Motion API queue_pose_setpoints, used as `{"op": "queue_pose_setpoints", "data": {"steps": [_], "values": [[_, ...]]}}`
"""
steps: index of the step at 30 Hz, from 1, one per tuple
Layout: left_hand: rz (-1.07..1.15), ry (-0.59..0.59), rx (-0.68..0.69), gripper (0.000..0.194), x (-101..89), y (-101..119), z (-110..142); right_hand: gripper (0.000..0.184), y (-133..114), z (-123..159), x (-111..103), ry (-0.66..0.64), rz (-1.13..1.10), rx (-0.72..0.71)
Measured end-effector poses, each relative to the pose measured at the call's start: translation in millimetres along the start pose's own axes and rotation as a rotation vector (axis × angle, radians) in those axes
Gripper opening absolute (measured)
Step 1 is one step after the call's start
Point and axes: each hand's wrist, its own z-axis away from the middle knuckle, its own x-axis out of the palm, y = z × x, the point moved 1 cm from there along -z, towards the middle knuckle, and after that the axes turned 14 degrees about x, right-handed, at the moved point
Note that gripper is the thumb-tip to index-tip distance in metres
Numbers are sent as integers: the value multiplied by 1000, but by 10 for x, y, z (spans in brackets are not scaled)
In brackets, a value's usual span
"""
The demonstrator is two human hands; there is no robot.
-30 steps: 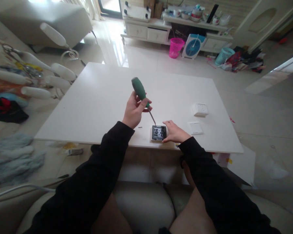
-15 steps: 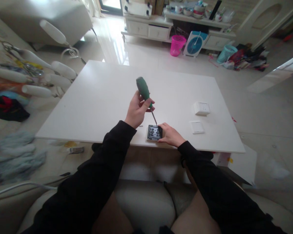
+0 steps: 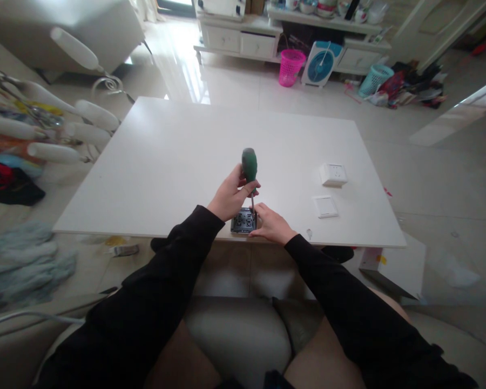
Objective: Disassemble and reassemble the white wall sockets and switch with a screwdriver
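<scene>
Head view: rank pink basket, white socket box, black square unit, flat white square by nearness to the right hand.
1. Black square unit: in the right hand, on its left side.
2. Flat white square: to its right.
3. White socket box: right, just beyond the square.
4. Pink basket: floor, past the table.

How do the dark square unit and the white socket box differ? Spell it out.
The dark square unit shows a dark face; the white socket box a white face with small holes. The right hand holds the unit; no hand touches the box. Both rest on the white table.
</scene>
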Motion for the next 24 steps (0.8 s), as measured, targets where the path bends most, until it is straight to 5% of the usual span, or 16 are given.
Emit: {"op": "queue_pose_setpoints", "data": {"steps": [24], "values": [[-91, -97, -66, 18, 84, -148, 87, 73, -30, 22, -14, -13, 41, 9]]}}
